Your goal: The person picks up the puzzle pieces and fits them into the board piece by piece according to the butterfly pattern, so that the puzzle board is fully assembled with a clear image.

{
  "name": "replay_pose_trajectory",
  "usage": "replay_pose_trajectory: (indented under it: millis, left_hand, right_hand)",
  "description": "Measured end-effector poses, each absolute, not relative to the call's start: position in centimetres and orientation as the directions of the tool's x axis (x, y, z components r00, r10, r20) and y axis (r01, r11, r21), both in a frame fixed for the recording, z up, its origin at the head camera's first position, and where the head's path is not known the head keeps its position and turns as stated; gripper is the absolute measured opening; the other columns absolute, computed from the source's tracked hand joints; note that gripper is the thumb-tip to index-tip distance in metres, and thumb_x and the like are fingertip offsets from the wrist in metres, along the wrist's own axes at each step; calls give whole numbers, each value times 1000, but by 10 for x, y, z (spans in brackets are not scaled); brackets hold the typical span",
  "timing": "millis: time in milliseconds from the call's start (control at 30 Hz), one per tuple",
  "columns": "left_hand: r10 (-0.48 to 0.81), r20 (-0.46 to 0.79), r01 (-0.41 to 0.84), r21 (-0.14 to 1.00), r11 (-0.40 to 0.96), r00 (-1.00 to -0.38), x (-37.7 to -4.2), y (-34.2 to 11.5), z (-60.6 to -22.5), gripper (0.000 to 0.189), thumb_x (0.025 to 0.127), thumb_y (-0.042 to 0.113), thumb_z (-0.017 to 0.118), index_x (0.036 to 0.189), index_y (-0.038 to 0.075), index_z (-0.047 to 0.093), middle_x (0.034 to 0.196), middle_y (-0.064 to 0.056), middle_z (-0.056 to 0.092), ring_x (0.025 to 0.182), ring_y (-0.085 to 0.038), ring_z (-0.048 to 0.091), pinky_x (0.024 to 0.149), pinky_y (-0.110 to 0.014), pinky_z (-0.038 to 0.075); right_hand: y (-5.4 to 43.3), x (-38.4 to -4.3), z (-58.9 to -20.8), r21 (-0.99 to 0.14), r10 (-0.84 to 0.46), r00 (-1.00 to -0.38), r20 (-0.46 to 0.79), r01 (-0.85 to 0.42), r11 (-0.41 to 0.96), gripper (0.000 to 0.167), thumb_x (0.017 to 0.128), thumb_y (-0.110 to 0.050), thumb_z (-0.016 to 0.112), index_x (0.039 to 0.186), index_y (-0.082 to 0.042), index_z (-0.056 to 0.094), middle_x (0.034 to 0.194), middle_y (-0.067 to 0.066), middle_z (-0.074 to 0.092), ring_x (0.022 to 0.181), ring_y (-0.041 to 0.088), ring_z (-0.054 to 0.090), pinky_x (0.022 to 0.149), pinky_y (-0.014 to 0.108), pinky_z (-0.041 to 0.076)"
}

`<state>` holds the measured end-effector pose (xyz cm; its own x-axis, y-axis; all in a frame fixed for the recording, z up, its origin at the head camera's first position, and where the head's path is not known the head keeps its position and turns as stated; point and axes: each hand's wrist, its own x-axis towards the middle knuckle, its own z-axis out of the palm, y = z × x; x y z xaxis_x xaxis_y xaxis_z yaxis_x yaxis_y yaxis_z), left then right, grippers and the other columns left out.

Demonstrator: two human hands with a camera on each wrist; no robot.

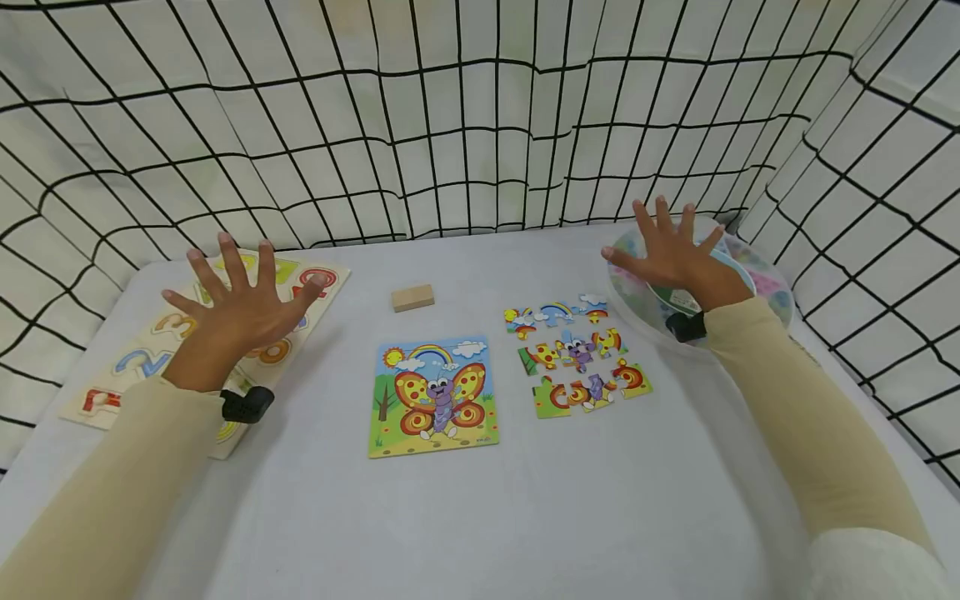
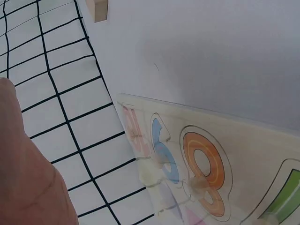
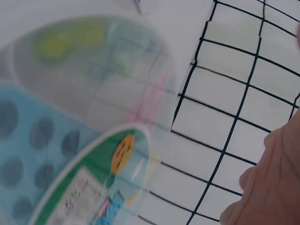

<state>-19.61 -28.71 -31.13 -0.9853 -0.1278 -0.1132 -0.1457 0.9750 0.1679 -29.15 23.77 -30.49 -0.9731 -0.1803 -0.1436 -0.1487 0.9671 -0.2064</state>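
My left hand (image 1: 243, 317) is spread with straight fingers above a wooden number puzzle board (image 1: 142, 342), holding nothing. In the left wrist view that board shows an orange eight (image 2: 204, 159) and a blue six. My right hand (image 1: 675, 258) is likewise spread, over a round translucent plastic container (image 1: 776, 287) with a green label (image 3: 89, 187); whether it touches the container I cannot tell. Between the hands lies a square butterfly picture board (image 1: 435, 400). To its right, loose butterfly jigsaw pieces (image 1: 577, 354) are laid out in three rows.
A small wooden block (image 1: 412, 297) lies behind the picture board. All of these things are on a white-covered table (image 1: 450, 533). Black grid netting (image 1: 465, 133) over white cloth rises along the back and both sides.
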Motion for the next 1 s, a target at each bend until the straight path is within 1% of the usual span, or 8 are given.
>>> replay_pose_trajectory:
  millis: [200,400,500,667,767,833,933,1000]
  left_hand:
    - [-44,-56,-56,220,974,-997,-199,-288,-314,104,87,80,15,152,5,-16,145,-24,-42,128,-46,-41,92,-76,-21]
    - [154,52,162,318,934,-987,-193,-282,-319,100,95,69,29,151,-8,-3,153,-35,-15,140,-50,-17,104,-73,-5]
    - [178,58,187,321,928,-982,-187,-278,-319,100,95,68,34,152,-6,-2,155,-33,-13,141,-51,-12,103,-75,3]
    - [194,-19,174,364,915,-981,-175,-271,-319,96,95,64,40,155,4,-6,157,-21,-21,142,-47,-12,104,-74,6]
    - [224,-56,186,384,905,-973,-168,-266,-320,105,90,64,53,156,7,-6,159,-19,-19,143,-47,-9,106,-72,8]
    - [259,-73,212,386,898,-963,-163,-262,-322,116,82,65,64,156,8,-4,159,-19,-15,144,-46,-6,106,-71,11]
    - [319,-105,260,374,890,-942,-155,-257,-328,130,69,67,75,157,8,0,160,-20,-10,144,-46,-2,107,-69,13]
    - [360,-126,288,388,876,-924,-149,-255,-334,134,65,67,79,157,7,2,160,-20,-9,145,-44,-3,109,-67,11]
  right_hand:
    - [238,-288,-303,-301,-236,-968,-87,-200,932,105,86,-74,43,156,-18,-12,157,19,-22,138,43,-29,94,77,-18]
    - [234,-280,-303,-391,-324,-944,-64,-275,879,97,91,-63,50,157,-15,-2,160,18,-15,142,36,-23,102,73,-12]
    - [232,-277,-306,-430,-357,-931,-74,-294,854,94,93,-57,53,157,-12,2,160,18,-13,143,36,-20,106,71,-6]
    - [229,-268,-312,-475,-393,-915,-94,-305,825,90,94,-48,60,158,-13,7,162,15,-3,146,38,-5,110,65,8]
    - [227,-262,-316,-481,-399,-912,-90,-311,820,86,95,-40,63,158,-17,10,162,15,8,145,40,9,110,63,15]
    - [226,-257,-320,-480,-405,-911,-75,-323,816,82,95,-34,64,158,-18,14,160,15,18,143,40,19,109,62,21]
    - [222,-250,-326,-497,-444,-895,-45,-366,787,74,95,-26,65,155,-13,24,153,19,33,138,41,31,107,59,29]
    - [219,-246,-329,-517,-477,-879,-17,-401,756,67,95,-21,66,152,-8,33,147,20,43,133,40,39,105,57,34]
